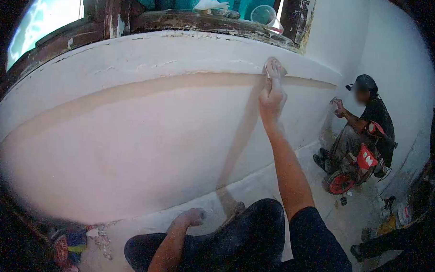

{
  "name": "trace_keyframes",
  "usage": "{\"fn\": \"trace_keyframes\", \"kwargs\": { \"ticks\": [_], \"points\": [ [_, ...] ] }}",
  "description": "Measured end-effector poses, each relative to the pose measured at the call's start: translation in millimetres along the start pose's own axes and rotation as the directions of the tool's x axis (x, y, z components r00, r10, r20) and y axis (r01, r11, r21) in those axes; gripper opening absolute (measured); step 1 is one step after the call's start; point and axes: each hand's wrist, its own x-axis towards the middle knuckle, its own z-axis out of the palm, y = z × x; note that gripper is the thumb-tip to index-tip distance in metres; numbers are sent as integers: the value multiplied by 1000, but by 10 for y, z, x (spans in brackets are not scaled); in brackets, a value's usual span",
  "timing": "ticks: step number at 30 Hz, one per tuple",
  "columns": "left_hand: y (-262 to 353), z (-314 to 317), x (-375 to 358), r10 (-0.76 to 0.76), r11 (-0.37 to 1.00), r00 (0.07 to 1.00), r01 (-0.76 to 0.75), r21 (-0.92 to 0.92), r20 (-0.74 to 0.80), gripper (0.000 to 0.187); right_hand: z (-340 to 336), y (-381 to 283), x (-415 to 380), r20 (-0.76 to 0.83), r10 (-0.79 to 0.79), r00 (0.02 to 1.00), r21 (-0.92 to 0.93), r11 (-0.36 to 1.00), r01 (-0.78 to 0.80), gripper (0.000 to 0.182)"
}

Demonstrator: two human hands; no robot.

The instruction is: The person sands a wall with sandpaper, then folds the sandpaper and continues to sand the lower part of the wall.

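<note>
My right hand (272, 92) is stretched out to the white wall ledge (206, 59) below the window. Its dusty fingers press a small, pale, dust-covered piece of sandpaper (283, 70) against the ledge's face, near the lower edge. Most of that piece is hidden under the fingers. Low in front of my bent legs, my left hand (190, 217) hangs loosely closed, with nothing visible in it. White dust coats this hand too. Below the ledge, the smooth white wall (145, 143) carries the shadow of my right arm.
On the worn wooden windowsill (183, 22) lie a clear plastic cup (263, 15) and a crumpled white wrapper (211, 4). To the right, another person (379, 110) crouches at the wall behind a small red bike (365, 158). Colourful items (72, 243) lie at the lower left.
</note>
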Motion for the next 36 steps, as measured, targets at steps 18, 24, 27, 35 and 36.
{"fn": "trace_keyframes", "kwargs": {
  "ticks": [18,24,27,35,36],
  "points": [
    [-53,-24,95,-20,996,999,16,-88,-41,41,19,18,-152,77,18,997,-63,998,-13,46],
    [-43,-17,193,-73,997,997,73,11,5,43,71,18,-216,175,239,955,-68,971,-231,49],
    [-91,-53,298,19,999,998,-17,31,-53,44,22,-162,-181,-10,-97,995,119,988,97,51],
    [-79,1,134,17,999,1000,-17,52,7,44,-18,-313,-124,-2,43,999,101,994,-43,56],
    [-54,-58,112,16,998,1000,-16,57,4,44,-48,-365,-117,6,-18,1000,165,986,16,55]
  ]
}}
